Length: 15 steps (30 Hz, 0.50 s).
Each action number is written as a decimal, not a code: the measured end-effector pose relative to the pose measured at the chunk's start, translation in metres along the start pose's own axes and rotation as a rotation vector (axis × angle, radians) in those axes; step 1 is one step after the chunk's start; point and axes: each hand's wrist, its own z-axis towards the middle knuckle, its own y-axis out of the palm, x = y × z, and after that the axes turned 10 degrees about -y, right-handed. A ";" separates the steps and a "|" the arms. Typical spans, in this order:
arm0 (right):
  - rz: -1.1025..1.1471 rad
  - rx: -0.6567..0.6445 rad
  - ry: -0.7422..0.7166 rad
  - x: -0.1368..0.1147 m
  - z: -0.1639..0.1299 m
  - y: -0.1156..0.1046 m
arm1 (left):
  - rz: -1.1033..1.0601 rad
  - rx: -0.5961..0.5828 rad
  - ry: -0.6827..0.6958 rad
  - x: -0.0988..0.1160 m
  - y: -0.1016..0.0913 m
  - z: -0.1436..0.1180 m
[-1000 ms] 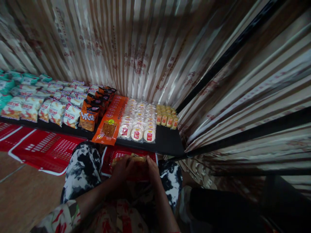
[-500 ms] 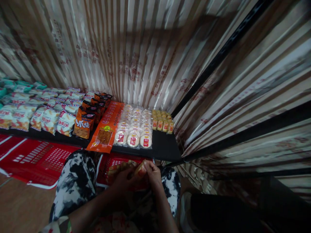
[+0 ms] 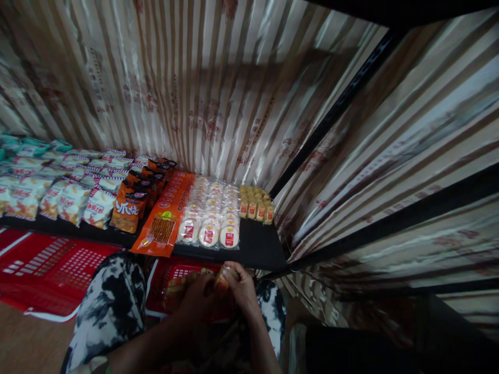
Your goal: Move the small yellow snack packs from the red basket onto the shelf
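My right hand (image 3: 242,291) pinches a small yellow-and-red wrapped snack pack (image 3: 221,281) between thumb and fingers, over the red basket (image 3: 153,280) between my knees. Close beside it, my left hand (image 3: 199,296) is low over the basket, back of the hand up. Its fingers are in shadow, so I cannot see whether they hold anything. More yellow snack packs (image 3: 176,286) lie in the basket by the left hand. Similar small yellow packs (image 3: 256,209) stand in rows at the right end of the black shelf (image 3: 259,244).
Along the shelf sit round white crackers in clear wrap (image 3: 208,235), a flat orange snack packet (image 3: 159,228), orange-and-black bags (image 3: 127,210) and white bags (image 3: 74,200). Another red basket (image 3: 58,270) is at left. Black metal bars (image 3: 327,122) and a striped curtain (image 3: 218,78) border the shelf.
My view has shifted, so the shelf appears slightly lower and further left. The right hand still has the snack pack, now turned a little; the left hand is slightly lower.
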 end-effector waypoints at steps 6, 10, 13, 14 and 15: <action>0.175 0.092 0.054 0.004 0.005 -0.007 | 0.061 0.071 -0.013 0.019 0.003 0.008; 0.199 0.120 0.009 0.004 0.007 -0.016 | -0.009 0.072 0.002 0.041 0.006 0.013; 0.183 0.208 -0.022 0.003 0.009 -0.023 | -0.036 0.090 -0.029 0.057 0.009 0.019; 0.177 0.237 -0.021 0.002 0.010 -0.025 | -0.036 0.096 -0.030 0.060 0.011 0.021; 0.171 0.253 -0.013 0.002 0.010 -0.027 | -0.040 0.099 -0.019 0.063 0.014 0.024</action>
